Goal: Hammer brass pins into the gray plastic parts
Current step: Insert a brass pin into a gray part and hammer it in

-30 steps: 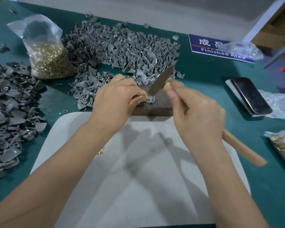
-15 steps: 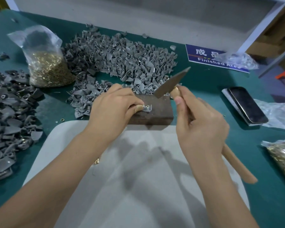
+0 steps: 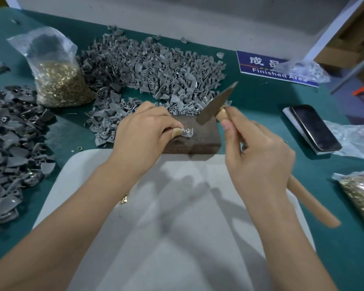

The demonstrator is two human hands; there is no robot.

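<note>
Now | left hand pinches gray plastic part on brown block | right hand grips wooden-handled hammer

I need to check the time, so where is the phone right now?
In the head view the phone lies face up on the green table, far right of the brown block, below the blue sign.

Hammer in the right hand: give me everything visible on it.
The hammer has a flat, tapered, dull brownish metal head, blurred, and a light wooden handle. The right hand grips the handle close under the head, thumb along it; the handle's free end sticks out below the wrist over the green table. The head is tilted, its lower end above the brown block, apart from the gray part the left hand pinches there.
</note>
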